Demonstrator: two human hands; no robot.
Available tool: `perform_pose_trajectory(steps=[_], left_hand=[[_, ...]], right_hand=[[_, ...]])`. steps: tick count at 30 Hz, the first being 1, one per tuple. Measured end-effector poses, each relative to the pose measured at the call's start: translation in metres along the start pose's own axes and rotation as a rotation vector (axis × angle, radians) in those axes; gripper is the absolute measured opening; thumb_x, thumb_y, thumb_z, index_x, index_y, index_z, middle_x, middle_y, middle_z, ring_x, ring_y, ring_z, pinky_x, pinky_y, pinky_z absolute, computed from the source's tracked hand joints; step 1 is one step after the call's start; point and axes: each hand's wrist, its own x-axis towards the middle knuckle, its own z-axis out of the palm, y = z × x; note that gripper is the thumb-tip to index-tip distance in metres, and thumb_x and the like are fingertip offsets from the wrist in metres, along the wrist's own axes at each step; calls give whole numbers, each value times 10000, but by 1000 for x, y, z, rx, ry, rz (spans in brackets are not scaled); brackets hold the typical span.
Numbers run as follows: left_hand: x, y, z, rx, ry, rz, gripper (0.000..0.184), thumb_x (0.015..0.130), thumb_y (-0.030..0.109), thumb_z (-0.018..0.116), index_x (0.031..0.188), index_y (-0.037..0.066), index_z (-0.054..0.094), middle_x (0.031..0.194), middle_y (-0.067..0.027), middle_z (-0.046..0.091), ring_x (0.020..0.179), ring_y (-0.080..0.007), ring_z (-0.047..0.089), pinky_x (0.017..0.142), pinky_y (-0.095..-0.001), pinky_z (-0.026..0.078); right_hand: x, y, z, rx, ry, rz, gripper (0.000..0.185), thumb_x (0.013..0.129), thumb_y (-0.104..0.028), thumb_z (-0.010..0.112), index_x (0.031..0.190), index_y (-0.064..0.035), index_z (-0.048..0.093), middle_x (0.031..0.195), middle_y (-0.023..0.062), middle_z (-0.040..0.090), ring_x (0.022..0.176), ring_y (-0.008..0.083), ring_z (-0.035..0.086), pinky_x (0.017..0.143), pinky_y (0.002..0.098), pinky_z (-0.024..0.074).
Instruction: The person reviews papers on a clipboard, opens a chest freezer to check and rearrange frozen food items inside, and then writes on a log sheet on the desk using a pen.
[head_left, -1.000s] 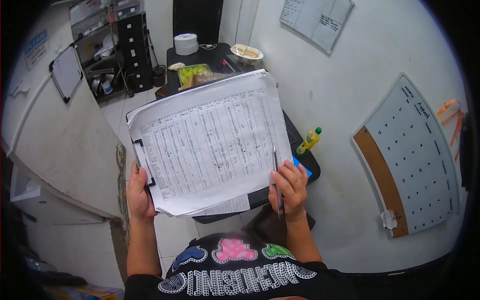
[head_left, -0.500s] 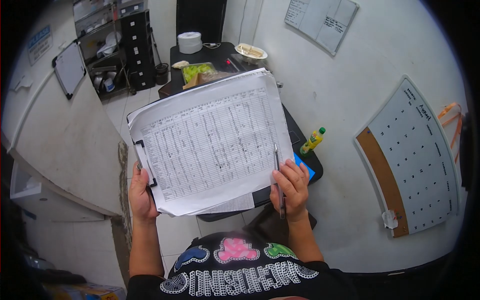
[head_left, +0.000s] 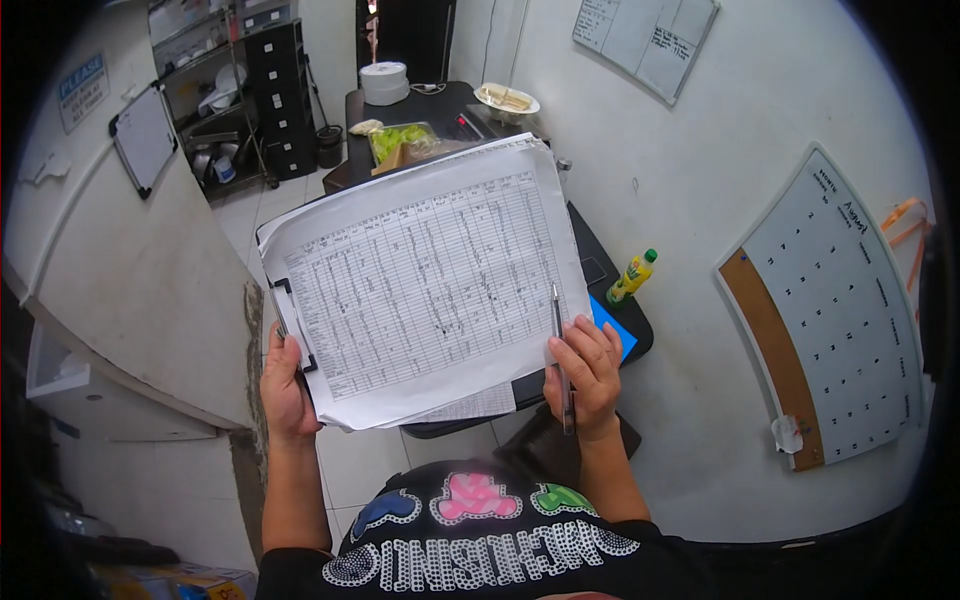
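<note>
A clipboard (head_left: 306, 362) with a stack of paper sheets (head_left: 420, 285) is held up before me, turned so its black clip is on the left. The top sheet carries a printed grid with many handwritten entries. My left hand (head_left: 289, 388) is closed around the clip side, thumb in front and fingers hidden behind. My right hand (head_left: 587, 374) is closed around a pen (head_left: 566, 385), its tip pointing up over the right part of the sheet. That hand also rests at the lower right edge of the papers.
Behind the clipboard is a black table (head_left: 587, 240) with a yellow bottle (head_left: 632, 277), a blue sheet (head_left: 614, 330), a tray of green produce (head_left: 402, 140), white round containers (head_left: 384, 83) and a bowl (head_left: 507, 101). A whiteboard calendar (head_left: 835, 300) is on the right wall. Drawers (head_left: 274, 98) stand at back left.
The view has shifted slightly, so the room appears a little further right. A narrow bright gap now shows at the dark doorway in back. Both hands keep their grip.
</note>
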Motion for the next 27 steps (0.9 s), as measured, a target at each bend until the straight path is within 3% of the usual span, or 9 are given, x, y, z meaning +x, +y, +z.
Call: perform_pose_trajectory(steps=[27], left_hand=[[5,-2,-2,25,-12,-21,326,952,130,409,1254,14,373,1203,-132,534,1083,-217,542,943,-351,432]], right_hand=[[-1,-1,1,-6,-13,13,326,673,-86,631,997,-57,649,1057,119,604,1075,286,548,1007,450,287]])
